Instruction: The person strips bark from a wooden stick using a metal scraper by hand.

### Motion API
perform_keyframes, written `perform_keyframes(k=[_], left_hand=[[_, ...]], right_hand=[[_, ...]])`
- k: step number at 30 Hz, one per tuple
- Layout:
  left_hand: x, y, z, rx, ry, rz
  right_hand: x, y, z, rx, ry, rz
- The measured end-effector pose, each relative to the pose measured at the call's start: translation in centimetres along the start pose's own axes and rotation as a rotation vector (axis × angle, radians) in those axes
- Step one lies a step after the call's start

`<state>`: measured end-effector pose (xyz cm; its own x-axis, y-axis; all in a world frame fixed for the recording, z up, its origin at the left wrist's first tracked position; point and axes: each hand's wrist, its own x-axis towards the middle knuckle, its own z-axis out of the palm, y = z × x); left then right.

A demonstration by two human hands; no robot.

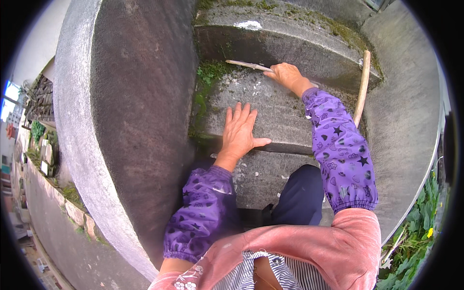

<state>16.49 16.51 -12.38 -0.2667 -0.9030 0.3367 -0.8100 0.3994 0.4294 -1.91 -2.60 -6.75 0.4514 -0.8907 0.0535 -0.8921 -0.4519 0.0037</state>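
Note:
My right hand (pixel 288 76) is closed around a thin wooden stick (pixel 246 64), which points left across the back of a concrete step (pixel 261 105). The stick's other end shows a little past my wrist. My left hand (pixel 239 132) rests on the same step near its front edge, fingers spread and holding nothing. Green moss (pixel 208 74) grows along the step's left side. Both forearms wear purple patterned sleeve covers. To the right, a thicker wooden stick (pixel 362 85) leans at the side of the steps, its lower part hidden behind my right sleeve.
A dark concrete wall (pixel 141 90) bounds the stairs on the left, and a grey one (pixel 402 108) on the right. A higher mossy step (pixel 290 40) rises beyond my hands. My knee (pixel 301 195) is over the lower step. Leafy plants (pixel 413 250) grow outside the right wall.

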Motion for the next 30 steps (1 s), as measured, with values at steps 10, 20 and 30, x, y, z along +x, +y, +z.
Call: perform_keyframes(k=[10,20,30], left_hand=[[0.2,-0.1,0.5,0.002,0.026,0.019],[0.4,-0.5,0.1,0.022,0.038,0.018],[-0.4,-0.5,0.4,-0.005,0.032,-0.007]], right_hand=[[-0.2,1.1,-0.5,-0.059,0.026,-0.044],[0.0,1.6,-1.0,-0.012,0.114,-0.058],[0.8,-3.1,-4.0,0.126,0.25,-0.04]])
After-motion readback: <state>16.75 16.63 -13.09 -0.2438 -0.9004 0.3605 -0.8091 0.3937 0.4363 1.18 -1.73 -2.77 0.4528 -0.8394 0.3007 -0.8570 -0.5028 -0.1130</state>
